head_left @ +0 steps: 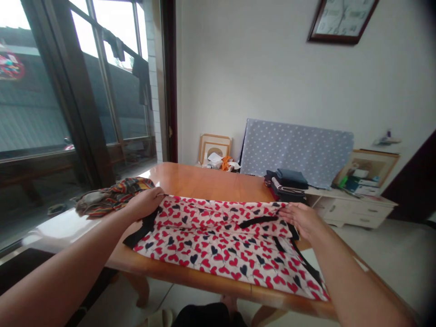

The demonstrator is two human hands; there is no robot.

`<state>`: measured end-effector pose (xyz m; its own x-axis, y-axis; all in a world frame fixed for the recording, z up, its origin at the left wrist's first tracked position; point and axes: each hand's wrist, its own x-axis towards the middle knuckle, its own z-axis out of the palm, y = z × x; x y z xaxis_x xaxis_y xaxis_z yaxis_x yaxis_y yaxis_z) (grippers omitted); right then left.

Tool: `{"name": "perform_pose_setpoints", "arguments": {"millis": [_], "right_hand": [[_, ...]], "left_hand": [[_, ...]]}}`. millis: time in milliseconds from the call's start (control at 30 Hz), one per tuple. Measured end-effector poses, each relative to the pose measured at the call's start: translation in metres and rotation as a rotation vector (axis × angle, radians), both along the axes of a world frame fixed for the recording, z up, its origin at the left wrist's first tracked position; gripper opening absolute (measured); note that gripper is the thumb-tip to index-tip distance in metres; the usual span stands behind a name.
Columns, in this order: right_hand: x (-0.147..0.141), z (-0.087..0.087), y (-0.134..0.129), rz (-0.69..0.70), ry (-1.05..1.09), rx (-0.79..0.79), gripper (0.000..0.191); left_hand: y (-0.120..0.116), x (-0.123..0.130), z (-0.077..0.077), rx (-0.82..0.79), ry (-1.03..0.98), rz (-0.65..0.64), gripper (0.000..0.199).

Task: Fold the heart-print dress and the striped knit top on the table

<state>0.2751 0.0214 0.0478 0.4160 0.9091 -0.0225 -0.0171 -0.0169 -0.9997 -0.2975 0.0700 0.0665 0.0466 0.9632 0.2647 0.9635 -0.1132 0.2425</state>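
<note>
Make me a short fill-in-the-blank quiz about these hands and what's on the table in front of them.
The person's right hand rests on a white cloth printed with red and dark ____. A ____ strap lies across that cloth. The person's left hand is beside a crumpled striped garment on a table made of ____.

Missing words: hearts; black; wood.
</note>
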Motion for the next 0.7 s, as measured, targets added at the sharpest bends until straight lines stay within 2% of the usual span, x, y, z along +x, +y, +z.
{"name": "perform_pose_setpoints", "arguments": {"millis": [167,300,500,700], "right_hand": [[-0.001,-0.018,0.043,0.003,0.024,-0.060,0.015],[0.006,-0.039,0.071,0.004,0.070,-0.081,0.018],[0.020,-0.068,0.100,0.001,0.096,-0.096,0.021],[0.024,-0.077,0.126,0.003,0.164,-0.091,0.017]], "left_hand": [[0.064,0.014,0.008,0.042,0.061,0.049,0.037],[0.103,0.030,0.006,0.047,0.087,0.104,0.037],[0.145,0.042,-0.014,-0.005,0.097,0.184,0.043],[0.178,0.043,-0.036,-0.002,0.094,0.186,0.048]]}}
